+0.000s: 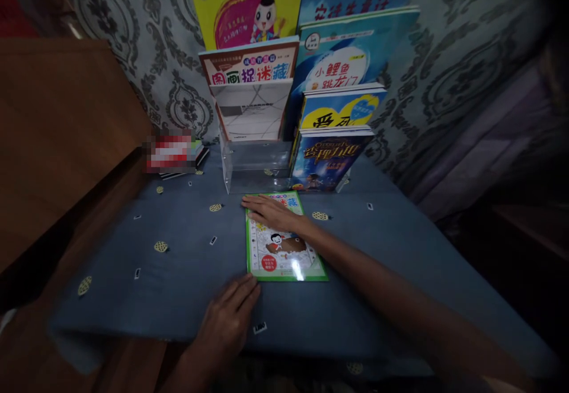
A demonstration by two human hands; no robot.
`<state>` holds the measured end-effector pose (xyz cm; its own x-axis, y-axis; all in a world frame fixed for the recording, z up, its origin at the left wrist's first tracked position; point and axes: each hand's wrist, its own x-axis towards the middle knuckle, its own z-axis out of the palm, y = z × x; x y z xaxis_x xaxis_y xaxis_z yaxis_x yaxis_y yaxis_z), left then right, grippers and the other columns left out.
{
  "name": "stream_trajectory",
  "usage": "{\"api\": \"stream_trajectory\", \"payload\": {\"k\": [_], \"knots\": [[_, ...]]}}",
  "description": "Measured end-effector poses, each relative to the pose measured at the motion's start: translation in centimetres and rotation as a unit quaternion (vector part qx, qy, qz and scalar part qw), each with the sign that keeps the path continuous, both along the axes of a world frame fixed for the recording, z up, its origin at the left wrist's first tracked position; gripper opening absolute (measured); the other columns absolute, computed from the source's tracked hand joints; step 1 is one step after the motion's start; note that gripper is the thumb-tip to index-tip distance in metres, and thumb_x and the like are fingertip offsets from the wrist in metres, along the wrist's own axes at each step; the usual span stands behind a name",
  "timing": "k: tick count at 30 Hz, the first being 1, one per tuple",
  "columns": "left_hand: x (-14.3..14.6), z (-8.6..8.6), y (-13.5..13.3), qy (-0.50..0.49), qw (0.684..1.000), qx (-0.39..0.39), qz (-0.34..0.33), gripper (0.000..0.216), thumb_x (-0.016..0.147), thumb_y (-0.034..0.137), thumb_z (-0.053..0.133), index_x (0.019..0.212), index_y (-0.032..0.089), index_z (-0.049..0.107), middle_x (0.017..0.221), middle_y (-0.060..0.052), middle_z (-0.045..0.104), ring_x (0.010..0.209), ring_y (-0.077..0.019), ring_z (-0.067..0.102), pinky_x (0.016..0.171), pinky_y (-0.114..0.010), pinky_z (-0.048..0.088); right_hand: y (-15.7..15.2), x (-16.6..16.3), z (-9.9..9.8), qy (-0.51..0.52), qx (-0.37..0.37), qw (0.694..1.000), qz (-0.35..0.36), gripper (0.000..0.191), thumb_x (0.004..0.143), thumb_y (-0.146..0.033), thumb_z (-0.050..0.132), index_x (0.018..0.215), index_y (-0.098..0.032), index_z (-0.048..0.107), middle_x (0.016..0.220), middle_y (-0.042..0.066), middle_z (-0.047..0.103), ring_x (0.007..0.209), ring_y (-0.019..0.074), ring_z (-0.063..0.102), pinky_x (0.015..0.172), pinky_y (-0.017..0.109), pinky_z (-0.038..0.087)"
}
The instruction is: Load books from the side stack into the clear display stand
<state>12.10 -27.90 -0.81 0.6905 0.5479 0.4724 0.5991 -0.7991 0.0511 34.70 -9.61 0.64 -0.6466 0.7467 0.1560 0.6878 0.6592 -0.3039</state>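
Observation:
A thin green-bordered picture book (288, 256) lies flat on the table, its glossy cover facing up and catching a bright reflection. Across the book's upper part rests my right hand (273, 212), fingers stretched toward its left edge and covering some of the cover. My left hand (233, 310) lies at the book's lower left corner, fingers extended and touching or very near that corner. Just beyond the book stands a clear acrylic book rack (258, 162), whose front left slot holds no book.
Several upright children's books fill the rack, among them a dark blue one (329, 159) at front right and a yellow one (284, 2) behind. Left of it lies a small stack of books (178, 153), partly blurred. A patterned blue cloth (178, 286) covers the table; a wooden panel (66, 144) stands left.

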Motion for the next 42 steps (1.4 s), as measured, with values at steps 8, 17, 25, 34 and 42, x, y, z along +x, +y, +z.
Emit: {"api": "stream_trajectory", "payload": {"k": [8, 17, 25, 34, 42], "knots": [[0.0, 0.6, 0.2, -0.019, 0.999, -0.029, -0.004, 0.046, 0.089, 0.000, 0.040, 0.127, 0.014, 0.063, 0.122, -0.011, 0.073, 0.109, -0.0209, 0.072, 0.092, -0.035, 0.063, -0.3, 2.5, -0.9, 0.007, 0.025, 0.996, -0.080, 0.046, 0.105, -0.036, 0.038, 0.146, -0.021, 0.052, 0.156, 0.011, 0.048, 0.147, 0.0241, 0.040, 0.121, 0.051, 0.030], [1.0, -0.1, 1.9, 0.014, 0.997, -0.066, 0.033, 0.043, 0.100, 0.023, 0.046, 0.142, 0.014, 0.049, 0.142, -0.016, 0.061, 0.131, -0.0252, 0.059, 0.107, -0.047, 0.053, -5.4, 5.1, -2.5, 0.003, 0.083, 0.968, -0.239, 0.047, 0.101, -0.031, 0.041, 0.143, -0.011, 0.053, 0.153, 0.021, 0.048, 0.146, 0.0339, 0.040, 0.117, 0.060, 0.034], [3.0, -1.0, 10.5, 0.012, 0.990, -0.129, 0.060, 0.051, 0.102, 0.039, 0.045, 0.145, 0.012, 0.046, 0.154, -0.021, 0.046, 0.148, -0.0281, 0.039, 0.117, -0.049, 0.040, -7.9, 6.2, -4.4, 0.034, 0.085, 0.952, -0.294, 0.048, 0.100, -0.033, 0.044, 0.141, -0.011, 0.054, 0.155, 0.021, 0.046, 0.144, 0.0340, 0.044, 0.118, 0.053, 0.038], [6.9, -2.2, 16.5, -0.070, 0.977, -0.147, 0.137, 0.049, 0.098, 0.032, 0.048, 0.140, 0.008, 0.049, 0.153, -0.025, 0.045, 0.147, -0.0355, 0.038, 0.116, -0.059, 0.037, -8.0, 6.6, -4.8, 0.081, 0.116, 0.951, -0.275, 0.047, 0.100, -0.036, 0.042, 0.139, -0.014, 0.057, 0.151, 0.019, 0.052, 0.141, 0.0325, 0.048, 0.115, 0.054, 0.043], [6.1, -1.7, 16.7, -0.235, 0.947, -0.201, 0.087, 0.044, 0.102, 0.039, 0.044, 0.135, 0.013, 0.056, 0.133, -0.017, 0.063, 0.127, -0.0264, 0.060, 0.109, -0.049, 0.048, -9.3, 6.2, -5.6, 0.124, 0.161, 0.940, -0.274, 0.043, 0.101, -0.035, 0.044, 0.139, -0.020, 0.058, 0.148, 0.015, 0.056, 0.140, 0.0317, 0.050, 0.110, 0.054, 0.049]]}}
